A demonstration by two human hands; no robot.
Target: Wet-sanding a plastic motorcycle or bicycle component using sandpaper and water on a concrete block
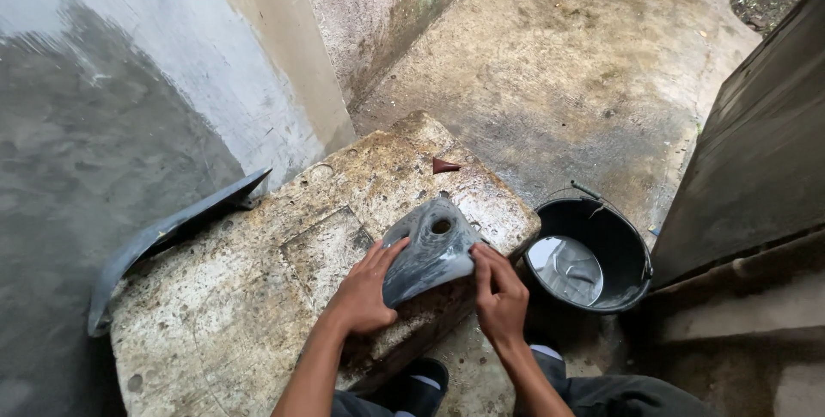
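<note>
far left, a wet grey wall [94, 116], dark with damp low down. leaning against it, a long curved grey plastic panel [172, 232], lower end down by the slab's left corner, upper tip pointing right.

centre now: a big stained concrete slab [241, 297], pitted and wet, with a square recess cut into its top. a small reddish-brown cone-shaped piece [445, 164] lying near the far edge, well apart from the hands.

on to the action: left hand [365, 292] flat on the slab beside the grey plastic cover [432, 249], fingers spread, fingertips pressing against the cover's left edge, thumb up against its side. the cover itself at the slab's near right edge, tilted, narrow end pointing away, soapy film streaked across its surface, one round hole near the top.

right hand [500, 292] on the cover's lower right corner, fingers close together and curled over the edge, gripping it; whether the thumb sits underneath, cannot tell.

further right, a black bucket [632, 254] on the ground just beside the slab, wire handle folded back, water pooled in the bottom. beyond it, wet mossy concrete ground [567, 65] stretching away. far right edge, a dark weathered wooden wall [756, 168]. bottom of view, dark trousers and a black sandal [421, 383] under the slab's overhang.
</note>
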